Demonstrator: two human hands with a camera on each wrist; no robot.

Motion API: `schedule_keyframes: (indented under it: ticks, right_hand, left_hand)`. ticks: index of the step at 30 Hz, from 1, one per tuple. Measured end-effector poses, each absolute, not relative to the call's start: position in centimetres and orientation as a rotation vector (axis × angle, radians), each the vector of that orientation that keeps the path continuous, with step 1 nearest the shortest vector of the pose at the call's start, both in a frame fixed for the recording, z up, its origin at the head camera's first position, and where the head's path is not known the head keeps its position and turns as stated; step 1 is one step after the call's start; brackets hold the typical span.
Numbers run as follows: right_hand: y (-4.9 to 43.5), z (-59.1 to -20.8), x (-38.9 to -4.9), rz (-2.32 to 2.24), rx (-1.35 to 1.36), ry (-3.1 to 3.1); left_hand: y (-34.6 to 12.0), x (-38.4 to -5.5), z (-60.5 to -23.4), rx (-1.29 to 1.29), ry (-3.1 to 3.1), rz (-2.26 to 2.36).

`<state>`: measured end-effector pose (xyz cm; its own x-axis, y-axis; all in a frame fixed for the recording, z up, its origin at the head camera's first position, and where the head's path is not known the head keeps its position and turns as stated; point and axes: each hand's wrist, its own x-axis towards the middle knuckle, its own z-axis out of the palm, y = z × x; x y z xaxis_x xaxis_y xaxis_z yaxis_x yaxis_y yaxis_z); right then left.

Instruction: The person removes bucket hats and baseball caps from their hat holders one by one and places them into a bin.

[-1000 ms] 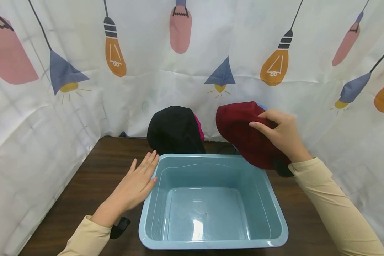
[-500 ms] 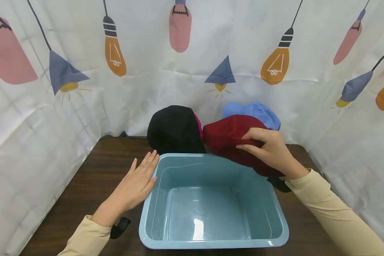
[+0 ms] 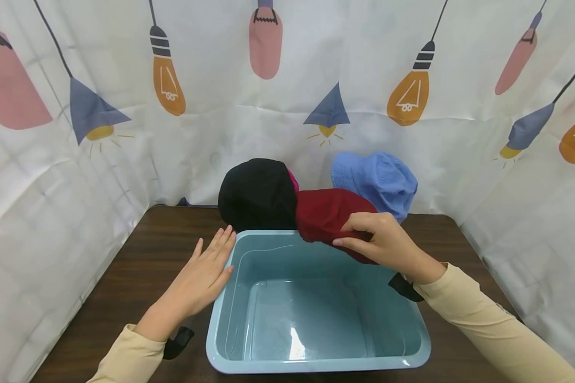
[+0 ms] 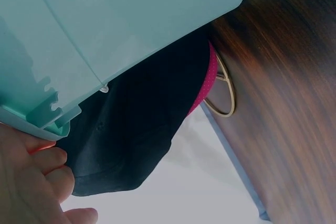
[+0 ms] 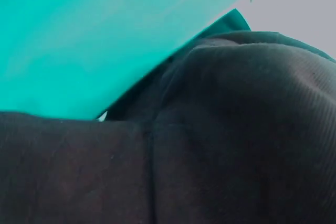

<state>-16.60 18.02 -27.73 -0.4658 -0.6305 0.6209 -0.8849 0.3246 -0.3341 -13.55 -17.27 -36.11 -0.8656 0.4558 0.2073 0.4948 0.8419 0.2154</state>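
Observation:
My right hand (image 3: 383,242) pinches a dark red cap (image 3: 328,213) by its fabric, between thumb and fingers. The cap overlaps the far rim of a light blue plastic basin (image 3: 318,367) in the head view, and its cloth fills much of the right wrist view, looking dark there (image 5: 236,124). With fingers straight, my left hand (image 3: 198,282) rests along the basin's left rim. In the left wrist view its fingers lie right at the rim, beside the basin's outer wall (image 4: 131,19). Inside, the basin's floor shows bare.
Behind the basin sit a black cap (image 3: 256,194), a bright pink item (image 3: 294,182) partly hidden behind it, and a blue denim-like cap (image 3: 378,178). A brown wooden table (image 3: 139,266) carries everything. A white curtain (image 3: 220,133) printed with lamps encloses the back and sides.
My right hand has carried the red cap left, down and closer, from beyond the back right corner to over the far rim, uncovering the blue cap. My left hand stays put.

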Motion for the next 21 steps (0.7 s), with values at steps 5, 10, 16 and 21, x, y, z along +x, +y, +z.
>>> schedule_keyframes:
  ticks: [5, 10, 16, 21]
  right_hand:
    - [17.3, -28.2, -16.4, 0.928, 1.421, -2.231]
    - [16.9, -28.6, -16.1, 0.86, 1.487, -2.262]
    - [16.4, -28.8, -15.6, 0.803, 1.52, -2.34]
    - [16.1, -29.2, -15.2, 0.79, 1.526, -2.405]
  left_hand:
    - [-17.3, -13.5, -36.1, -0.745, -2.871, -0.412]
    - [-17.4, -13.5, -36.2, -0.745, -2.866, -0.417]
    - [-17.4, -13.5, -36.4, -0.74, -2.865, -0.429]
    - [-17.4, -13.5, -36.4, -0.744, -2.859, -0.419]
